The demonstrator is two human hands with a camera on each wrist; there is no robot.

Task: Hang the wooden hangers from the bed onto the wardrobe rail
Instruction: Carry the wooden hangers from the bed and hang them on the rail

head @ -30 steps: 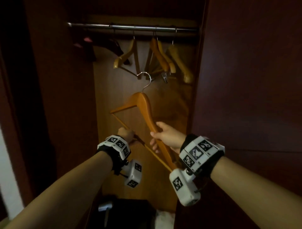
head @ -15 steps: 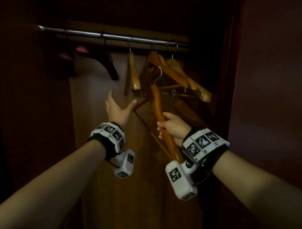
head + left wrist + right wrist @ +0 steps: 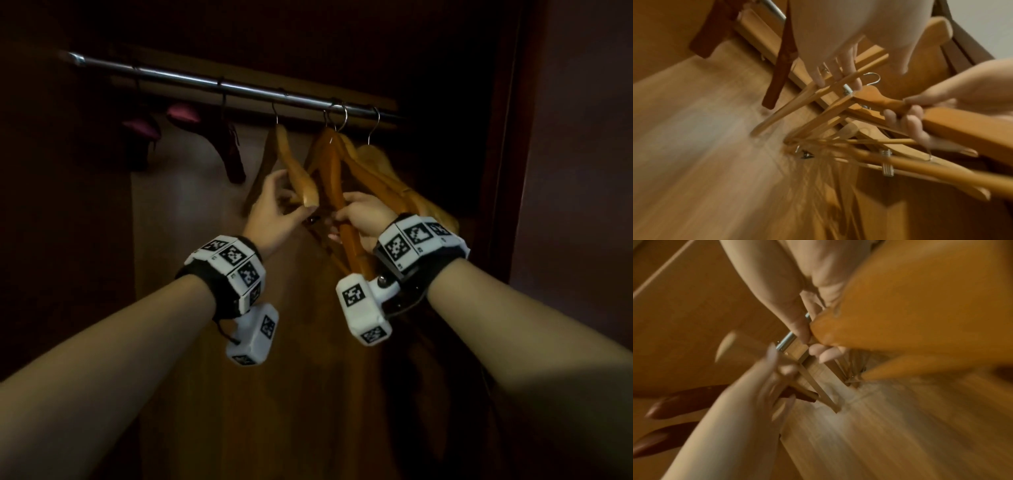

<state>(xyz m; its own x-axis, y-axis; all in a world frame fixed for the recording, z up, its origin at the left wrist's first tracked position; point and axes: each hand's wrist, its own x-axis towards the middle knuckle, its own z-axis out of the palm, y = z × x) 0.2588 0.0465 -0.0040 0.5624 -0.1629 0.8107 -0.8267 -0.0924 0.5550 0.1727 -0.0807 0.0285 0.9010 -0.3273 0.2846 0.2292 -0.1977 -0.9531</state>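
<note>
A metal rail [image 3: 212,82] crosses the top of the wardrobe. My right hand [image 3: 356,214] grips one arm of an orange wooden hanger [image 3: 337,178], also seen as the wooden hanger [image 3: 890,102] and, blurred, as the wooden hanger [image 3: 920,305]. Its hook [image 3: 342,114] is up at the rail and looks looped over it. My left hand [image 3: 274,205] holds the lower end of the leftmost hung wooden hanger [image 3: 294,168], thumb under it. Two more wooden hangers [image 3: 387,178] hang to the right, crowded against the held one.
Dark maroon hangers [image 3: 233,154] and pink padded ones [image 3: 147,128] hang further left on the rail. The wardrobe's side wall [image 3: 565,205] stands close on the right, and the pale back panel [image 3: 205,377] lies behind the hangers. Bare rail shows at the far left.
My right hand has lifted the hanger until its hook reached the rail between the hung ones. My left hand let go of that hanger, rose, and took hold of the leftmost hung hanger.
</note>
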